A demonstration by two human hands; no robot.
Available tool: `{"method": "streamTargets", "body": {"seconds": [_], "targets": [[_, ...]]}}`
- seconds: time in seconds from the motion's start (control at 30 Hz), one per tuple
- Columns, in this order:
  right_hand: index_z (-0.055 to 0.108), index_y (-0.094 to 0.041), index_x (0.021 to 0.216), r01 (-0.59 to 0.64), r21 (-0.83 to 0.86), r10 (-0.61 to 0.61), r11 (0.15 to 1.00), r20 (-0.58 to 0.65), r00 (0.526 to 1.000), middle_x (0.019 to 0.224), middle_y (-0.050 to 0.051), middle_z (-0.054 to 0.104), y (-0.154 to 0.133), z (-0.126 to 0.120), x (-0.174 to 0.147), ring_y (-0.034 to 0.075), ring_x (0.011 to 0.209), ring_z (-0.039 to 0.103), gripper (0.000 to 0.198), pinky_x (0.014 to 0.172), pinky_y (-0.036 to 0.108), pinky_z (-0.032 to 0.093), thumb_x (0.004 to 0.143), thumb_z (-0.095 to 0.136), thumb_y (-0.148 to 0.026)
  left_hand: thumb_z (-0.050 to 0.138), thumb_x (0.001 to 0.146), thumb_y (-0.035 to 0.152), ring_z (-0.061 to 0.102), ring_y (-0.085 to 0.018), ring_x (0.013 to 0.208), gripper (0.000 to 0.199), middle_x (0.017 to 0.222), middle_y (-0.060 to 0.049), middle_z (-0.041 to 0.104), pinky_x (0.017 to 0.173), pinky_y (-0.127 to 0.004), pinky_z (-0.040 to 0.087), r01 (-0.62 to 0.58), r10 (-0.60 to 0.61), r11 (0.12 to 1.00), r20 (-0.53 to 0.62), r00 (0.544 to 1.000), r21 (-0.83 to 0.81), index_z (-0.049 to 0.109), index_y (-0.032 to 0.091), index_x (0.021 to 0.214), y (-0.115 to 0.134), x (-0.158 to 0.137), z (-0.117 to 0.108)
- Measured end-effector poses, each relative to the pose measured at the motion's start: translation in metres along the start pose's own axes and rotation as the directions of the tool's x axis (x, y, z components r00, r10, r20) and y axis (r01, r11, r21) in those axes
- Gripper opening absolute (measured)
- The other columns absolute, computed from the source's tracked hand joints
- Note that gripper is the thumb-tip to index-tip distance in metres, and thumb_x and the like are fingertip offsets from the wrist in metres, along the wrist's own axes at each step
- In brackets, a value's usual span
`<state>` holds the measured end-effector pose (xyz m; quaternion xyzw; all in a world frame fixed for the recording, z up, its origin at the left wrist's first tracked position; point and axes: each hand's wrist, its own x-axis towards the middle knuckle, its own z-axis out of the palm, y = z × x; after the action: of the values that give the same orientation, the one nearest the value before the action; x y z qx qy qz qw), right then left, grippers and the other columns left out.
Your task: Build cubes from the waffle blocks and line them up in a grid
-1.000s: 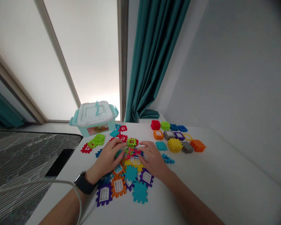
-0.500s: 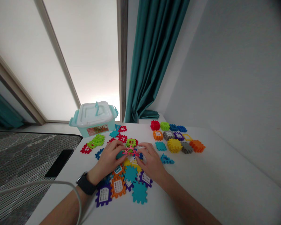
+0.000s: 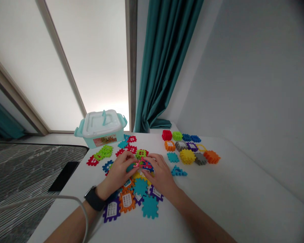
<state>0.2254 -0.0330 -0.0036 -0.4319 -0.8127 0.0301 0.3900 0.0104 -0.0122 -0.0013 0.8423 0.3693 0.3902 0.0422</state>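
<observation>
My left hand [image 3: 118, 172] and my right hand [image 3: 160, 173] meet over a heap of flat, toothed plastic tiles on a white table [image 3: 218, 199]. Both pinch a small pink lattice tile [image 3: 140, 164] between their fingertips, just above the heap. My left fingers also cover a teal piece. Under the hands lie teal tiles [image 3: 150, 206], an orange window tile [image 3: 127, 200] and a purple window tile [image 3: 112, 210]. A green tile [image 3: 141, 153] sits just beyond the fingers. A black watch is on my left wrist.
A pale teal lidded box [image 3: 101, 127] stands at the table's back left. Sorted stacks of tiles [image 3: 190, 152] lie at the right back. Red and green tiles [image 3: 101, 155] lie left. A black phone [image 3: 64, 175] rests off the table's left edge. A teal curtain [image 3: 164, 60] hangs behind.
The pink lattice tile has come up off the heap between both hands. The hands have drawn closer together around it.
</observation>
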Motion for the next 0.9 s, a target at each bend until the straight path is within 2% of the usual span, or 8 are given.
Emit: {"method": "streamTargets", "body": {"seconds": [0.27, 0.47, 0.63, 0.77, 0.9], "targets": [[0.061, -0.024, 0.120, -0.009, 0.034, 0.010, 0.999, -0.013, 1.000, 0.122, 0.012, 0.059, 0.007, -0.003, -0.004, 0.028, 0.116, 0.057, 0.029, 0.097, 0.049, 0.054, 0.092, 0.063, -0.023, 0.064, 0.094, 0.030, 0.061, -0.022, 0.098, 0.014, 0.104, -0.008, 0.060, 0.084, -0.036, 0.055, 0.010, -0.010, 1.000, 0.030, 0.999, 0.001, 0.068, 0.020, 0.102, 0.009, -0.001, 0.000], [0.062, -0.022, 0.118, 0.018, -0.021, -0.018, 1.000, -0.005, 1.000, 0.121, 0.013, 0.060, 0.008, -0.012, -0.006, 0.029, 0.116, 0.057, 0.029, 0.097, 0.049, 0.053, 0.090, 0.064, -0.021, 0.067, 0.092, 0.031, 0.061, -0.023, 0.099, 0.014, 0.105, -0.008, 0.062, 0.084, -0.036, 0.053, 0.006, -0.009, 0.999, 0.087, 0.996, 0.037, 0.071, 0.021, 0.101, 0.014, 0.003, 0.000], [0.063, -0.022, 0.117, 0.000, -0.050, 0.001, 0.999, 0.020, 1.000, 0.115, 0.011, 0.062, 0.013, -0.024, -0.013, 0.028, 0.108, 0.059, 0.025, 0.093, 0.047, 0.053, 0.092, 0.062, -0.022, 0.066, 0.092, 0.032, 0.062, -0.023, 0.097, 0.013, 0.104, -0.007, 0.064, 0.083, -0.036, 0.053, -0.026, 0.020, 0.999, 0.126, 0.992, 0.048, 0.070, 0.022, 0.100, 0.023, 0.012, 0.002], [0.062, -0.023, 0.119, -0.031, -0.079, 0.032, 0.996, 0.011, 0.999, 0.110, 0.010, 0.064, 0.024, -0.037, -0.029, 0.027, 0.104, 0.060, 0.023, 0.092, 0.046, 0.053, 0.096, 0.059, -0.027, 0.068, 0.091, 0.029, 0.061, -0.023, 0.101, 0.010, 0.106, -0.006, 0.063, 0.087, -0.037, 0.052, -0.065, 0.060, 0.998, 0.158, 0.986, 0.024, 0.069, 0.022, 0.098, 0.039, 0.024, 0.011], [0.062, -0.024, 0.123, -0.083, -0.136, 0.079, 0.987, -0.030, 0.996, 0.108, 0.010, 0.066, 0.041, -0.053, -0.050, 0.027, 0.103, 0.062, 0.026, 0.091, 0.045, 0.053, 0.098, 0.056, -0.028, 0.069, 0.091, 0.029, 0.061, -0.023, 0.100, 0.009, 0.105, -0.006, 0.063, 0.088, -0.037, 0.051, -0.114, 0.113, 0.993, 0.208, 0.972, -0.006, 0.069, 0.022, 0.096, 0.055, 0.037, 0.033]]}}
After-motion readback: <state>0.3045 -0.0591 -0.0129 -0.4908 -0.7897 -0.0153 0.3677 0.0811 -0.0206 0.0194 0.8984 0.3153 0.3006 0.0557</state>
